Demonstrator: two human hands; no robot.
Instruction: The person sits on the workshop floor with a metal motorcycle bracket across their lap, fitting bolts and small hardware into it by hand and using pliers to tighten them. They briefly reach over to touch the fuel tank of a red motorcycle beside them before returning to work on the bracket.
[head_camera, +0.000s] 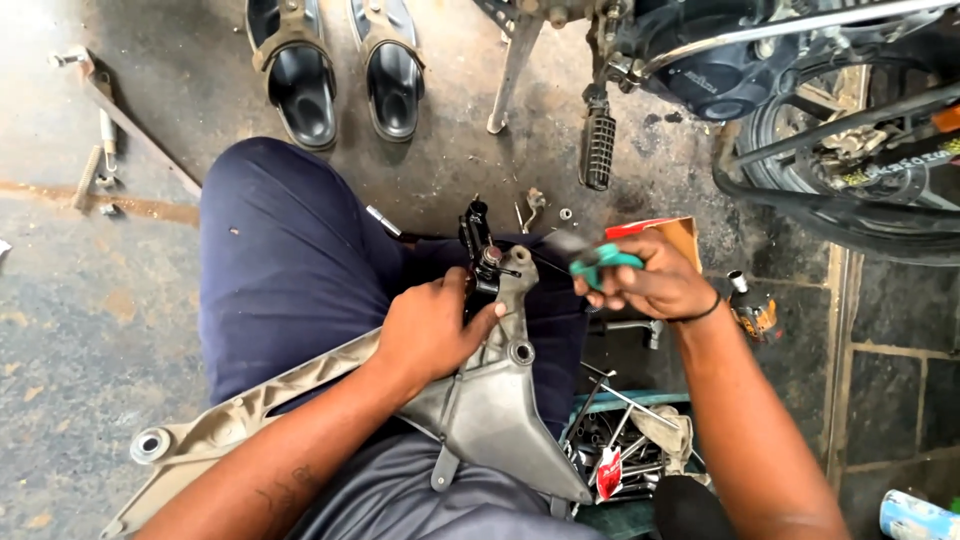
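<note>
Person seated, knees up, looking down at own lap. Grey metal bracket (490, 400) lies across the lap, long arm running out to the lower left, upper end pointing away from the body. Black fitting (477, 245) bolted at the bracket's top end.

Left hand (432, 335) clamped over the bracket's upper part, thumb against the black fitting, fingers wrapped round the edge. Right hand (650, 275) clenched on green-handled pliers (598, 262), their nose pointing left toward the fitting; nose blurred, contact with the fitting cannot be told.

Tool tray (625, 440) on the floor beside the right forearm: holds a jumble of metal rods, spanners and a red-and-white piece, piled loose. Orange cardboard box (680, 235) just behind the right hand; contents hidden.

Loose bolts (540, 208) on the concrete ahead of the knees. Pair of sandals (335, 70) farther out. Motorcycle (800, 90) at upper right, footpeg (597, 148) hanging down near the bolts.
</note>
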